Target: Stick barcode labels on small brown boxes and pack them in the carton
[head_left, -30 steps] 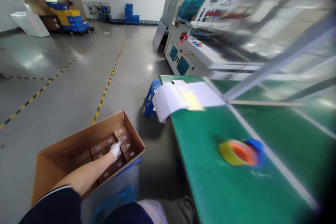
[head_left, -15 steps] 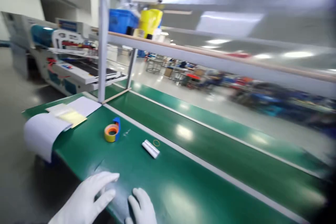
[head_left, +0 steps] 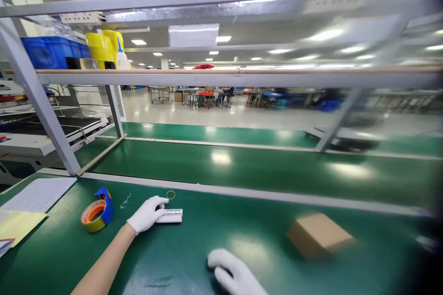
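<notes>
The left hand (head_left: pixel 147 214) lay curled on the small white bar (head_left: pixel 169 215) (long axis left-right), while the right hand (head_left: pixel 235 274) rested open, empty and nearer the person on the table (head_left: pixel 194 249).

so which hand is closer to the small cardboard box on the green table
Right. The right hand rests on the table left of the cardboard box, apart from it. The left hand is farther left, on the white item.

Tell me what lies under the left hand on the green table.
The left hand rests on one end of a small white oblong piece lying flat on the green table. Its right end shows; the covered end is hidden. A yellow ring lies just beyond.
</notes>
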`<state>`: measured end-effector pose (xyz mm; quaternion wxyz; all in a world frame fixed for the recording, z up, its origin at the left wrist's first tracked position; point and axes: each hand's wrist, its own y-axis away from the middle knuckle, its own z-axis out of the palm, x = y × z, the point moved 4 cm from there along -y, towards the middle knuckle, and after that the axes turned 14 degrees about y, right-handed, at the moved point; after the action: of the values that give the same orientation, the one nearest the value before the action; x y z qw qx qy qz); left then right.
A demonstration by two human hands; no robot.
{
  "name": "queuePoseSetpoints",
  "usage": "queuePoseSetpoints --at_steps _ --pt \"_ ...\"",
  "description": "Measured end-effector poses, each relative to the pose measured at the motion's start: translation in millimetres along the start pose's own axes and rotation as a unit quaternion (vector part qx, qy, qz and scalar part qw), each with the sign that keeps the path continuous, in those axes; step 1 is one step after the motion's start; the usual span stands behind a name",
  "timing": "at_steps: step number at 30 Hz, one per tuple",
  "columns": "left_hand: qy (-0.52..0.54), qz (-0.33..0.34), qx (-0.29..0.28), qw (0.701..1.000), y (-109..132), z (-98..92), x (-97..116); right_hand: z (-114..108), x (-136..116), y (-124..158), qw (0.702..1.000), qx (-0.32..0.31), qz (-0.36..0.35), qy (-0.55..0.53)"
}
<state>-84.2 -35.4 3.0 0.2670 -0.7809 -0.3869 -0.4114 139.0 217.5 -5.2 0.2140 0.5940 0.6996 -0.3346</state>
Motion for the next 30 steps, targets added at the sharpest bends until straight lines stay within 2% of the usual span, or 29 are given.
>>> queuePoseSetpoints --at_steps 3,6,8,11,14,18,22,26,28,30 --pt "0.018 0.007 -0.021 1.0 -1.2 35.8 17.1 -11.0 23.1 -39.8 0.997 0.05 0.066 0.001" --pt "0.029 0.018 -0.008 0.999 -4.3 68.2 28.8 -3.8 42.6 -71.6 0.987 0.126 0.095 0.01" --pt "0.029 0.023 0.008 0.999 -0.7 78.6 29.8 3.4 49.7 -78.2 0.983 0.157 0.092 0.021" --pt "0.018 0.023 0.005 1.0 12.4 80.8 26.7 10.0 50.2 -69.1 0.985 0.157 0.063 0.03" --pt "0.014 0.016 -0.025 0.999 22.5 80.1 29.2 12.3 41.7 -58.8 0.991 0.125 0.011 0.043" --pt "0.054 -0.01 -0.064 0.996 22.8 85.7 38.8 17.9 24.7 -65.6 0.988 0.096 -0.063 0.1" --pt "0.106 -0.031 -0.067 0.992 22.9 86.7 40.6 18.7 14.0 -73.1 0.997 0.07 -0.022 0.031" --pt "0.283 -0.081 -0.059 0.954 28.0 83.3 40.4 9.8 9.5 -64.5 0.998 0.043 0.042 -0.019" --pt "0.287 -0.077 -0.077 0.952 30.0 84.1 46.2 5.5 11.0 -59.2 0.996 0.045 0.072 -0.029" --pt "0.236 -0.064 -0.097 0.965 31.3 87.3 53.0 3.1 13.3 -55.6 0.994 0.048 0.096 -0.035"
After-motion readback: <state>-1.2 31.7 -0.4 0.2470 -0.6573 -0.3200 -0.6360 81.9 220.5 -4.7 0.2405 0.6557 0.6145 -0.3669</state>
